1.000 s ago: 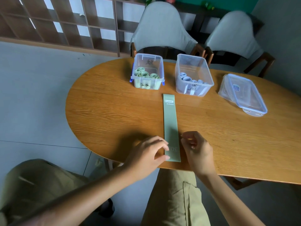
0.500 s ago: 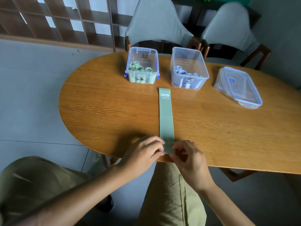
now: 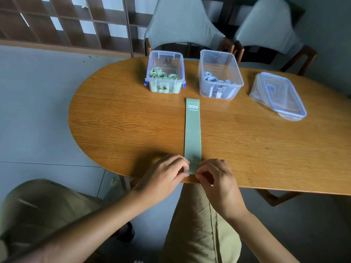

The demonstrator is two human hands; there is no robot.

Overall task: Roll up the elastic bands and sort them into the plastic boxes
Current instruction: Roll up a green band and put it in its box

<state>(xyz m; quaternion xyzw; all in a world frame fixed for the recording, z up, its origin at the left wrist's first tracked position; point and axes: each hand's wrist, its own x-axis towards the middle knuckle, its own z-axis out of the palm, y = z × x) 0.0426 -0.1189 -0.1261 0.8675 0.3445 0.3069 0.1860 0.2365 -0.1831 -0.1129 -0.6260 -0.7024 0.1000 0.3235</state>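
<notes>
On the oval wood-grain table (image 3: 117, 118), flat matte green band (image 3: 192, 133), near end pinched by left hand (image 3: 163, 177) and right hand (image 3: 218, 179) fingers.

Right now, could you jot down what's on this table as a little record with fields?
Surface: oval wooden table
Band in work: green elastic band lying flat, unrolled, pointing away from the person
Left hand: pinches the band's near end
Right hand: pinches the same end
Left box: open, holds rolled green bands
Middle box: open, holds rolled pale blue bands
Far right: stacked lids, empty
Behind table: two grey chairs
</notes>
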